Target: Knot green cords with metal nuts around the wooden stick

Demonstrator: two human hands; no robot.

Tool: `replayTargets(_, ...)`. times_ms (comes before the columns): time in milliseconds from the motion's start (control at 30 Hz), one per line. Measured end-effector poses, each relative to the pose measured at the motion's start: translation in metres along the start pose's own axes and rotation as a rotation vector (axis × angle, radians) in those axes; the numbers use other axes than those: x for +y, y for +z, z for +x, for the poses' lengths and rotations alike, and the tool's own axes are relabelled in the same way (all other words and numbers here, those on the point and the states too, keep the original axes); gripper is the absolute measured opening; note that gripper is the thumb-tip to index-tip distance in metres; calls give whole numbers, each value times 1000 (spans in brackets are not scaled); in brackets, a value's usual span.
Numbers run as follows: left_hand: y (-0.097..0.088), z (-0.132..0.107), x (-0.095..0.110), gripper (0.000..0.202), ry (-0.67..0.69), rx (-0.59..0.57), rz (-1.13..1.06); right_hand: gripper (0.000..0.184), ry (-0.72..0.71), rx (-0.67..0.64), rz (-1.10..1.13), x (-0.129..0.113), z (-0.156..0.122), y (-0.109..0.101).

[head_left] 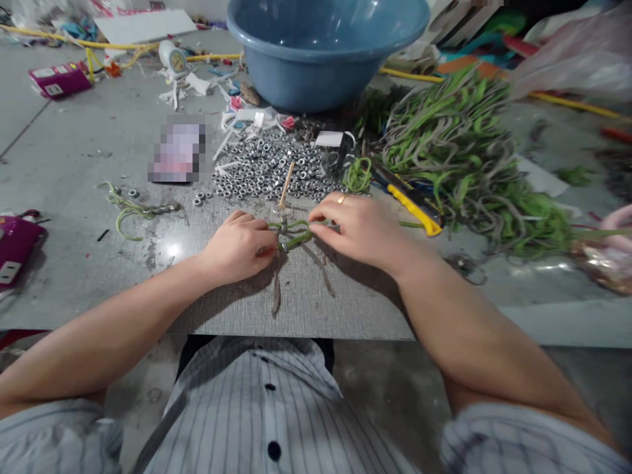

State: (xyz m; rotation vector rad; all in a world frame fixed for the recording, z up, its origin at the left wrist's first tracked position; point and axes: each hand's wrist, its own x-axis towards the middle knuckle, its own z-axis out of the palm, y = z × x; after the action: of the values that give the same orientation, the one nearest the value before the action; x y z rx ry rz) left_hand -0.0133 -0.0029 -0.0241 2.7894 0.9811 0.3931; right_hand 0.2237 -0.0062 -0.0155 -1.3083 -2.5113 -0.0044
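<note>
My left hand [240, 246] and my right hand [356, 228] meet at the middle of the grey table [99, 197]. Both pinch a short green cord [295, 235] strung with small metal nuts, held between them just above the tabletop. The left fingers are curled on the cord's near end; the right fingers, with a gold ring, press on its far end. Behind the hands lies a heap of silver nuts [269, 170] with a thin wooden stick [286, 185] resting on it.
A big tangle of green and grey cords [464, 151] fills the right side. A yellow utility knife [412, 205] lies right of my right hand. A blue basin [320, 49] stands at the back. A finished cord with nuts [143, 209] lies left.
</note>
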Motion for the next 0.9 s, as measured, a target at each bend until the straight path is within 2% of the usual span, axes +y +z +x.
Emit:
replayTargets(67,1,0,-1,13,5,0,0,17,-100,10,112,-7,1,4)
replayTargets(200,1,1,-1,13,12,5,-7,27,-190,-72,123,-19,5,17)
replayTargets(333,-5,1,1,11,0,-16,-42,24,-193,-97,147,-21,6,25)
replayTargets(533,-19,3,-4,11,-69,-70,-137,20,-168,-123,159,-18,5,22)
replayTargets(733,-36,3,-10,10,-158,-217,31,21,-139,-152,148,-19,5,19)
replayTargets(900,-43,0,-13,12,-195,-277,136,19,-135,-155,152,-19,6,18)
